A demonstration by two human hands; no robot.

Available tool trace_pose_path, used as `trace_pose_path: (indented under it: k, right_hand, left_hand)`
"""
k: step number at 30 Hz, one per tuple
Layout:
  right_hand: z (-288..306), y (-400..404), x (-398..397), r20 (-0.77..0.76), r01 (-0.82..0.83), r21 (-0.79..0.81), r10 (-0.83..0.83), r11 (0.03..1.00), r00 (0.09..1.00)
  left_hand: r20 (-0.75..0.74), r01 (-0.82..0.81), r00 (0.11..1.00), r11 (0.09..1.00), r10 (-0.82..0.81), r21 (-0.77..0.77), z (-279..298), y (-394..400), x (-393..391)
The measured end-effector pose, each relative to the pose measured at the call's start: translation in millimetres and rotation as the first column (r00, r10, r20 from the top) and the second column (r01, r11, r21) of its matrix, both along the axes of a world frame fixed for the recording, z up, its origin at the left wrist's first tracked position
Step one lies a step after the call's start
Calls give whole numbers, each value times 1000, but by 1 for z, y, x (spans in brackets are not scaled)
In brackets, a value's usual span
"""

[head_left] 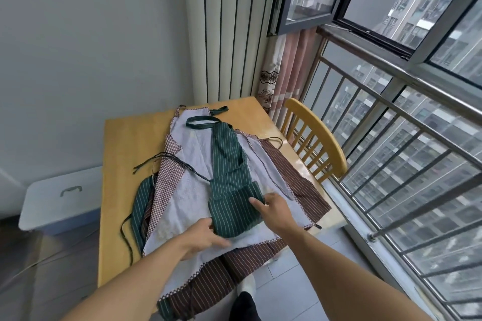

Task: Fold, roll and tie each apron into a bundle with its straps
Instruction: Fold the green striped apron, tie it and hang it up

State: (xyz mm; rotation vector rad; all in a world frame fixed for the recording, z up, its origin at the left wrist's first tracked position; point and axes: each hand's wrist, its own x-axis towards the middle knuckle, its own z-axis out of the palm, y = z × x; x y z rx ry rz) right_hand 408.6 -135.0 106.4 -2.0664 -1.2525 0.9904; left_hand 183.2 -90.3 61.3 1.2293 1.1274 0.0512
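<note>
Under both my hands the desk (122, 138) carries a spread stack of aprons; the lavender apron (182, 190) lies flat beneath my grips. On it sits the green striped apron (229, 164), folded narrow, its near end rolled between my hands. My left hand (206, 234) pinches the roll's near edge; my right hand (273, 206) rests fingers loosely curled on its far side. I'd roll away tightly, keeping edges square, strap (167, 161) left free leftward.
</note>
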Motion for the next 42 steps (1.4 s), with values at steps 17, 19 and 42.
trace_pose_path:
  k: [17, 19, 42]
  right_hand:
    - [-44, -46, 11, -47, -394, -487, 428, 779, 903]
    - [-57, -57, 14, -38, -398, -514, 443, 760, 896]
    - [-51, -21, 2, -234, -346, -440, 266, 829, 935]
  left_hand:
    - [29, 39, 999, 982, -34, -186, -45, -25, -6]
    - [27, 116, 993, 978, -113, -171, -40, -37, -4]
    - [138, -172, 969, 958, 207, -230, -42, 12, -5]
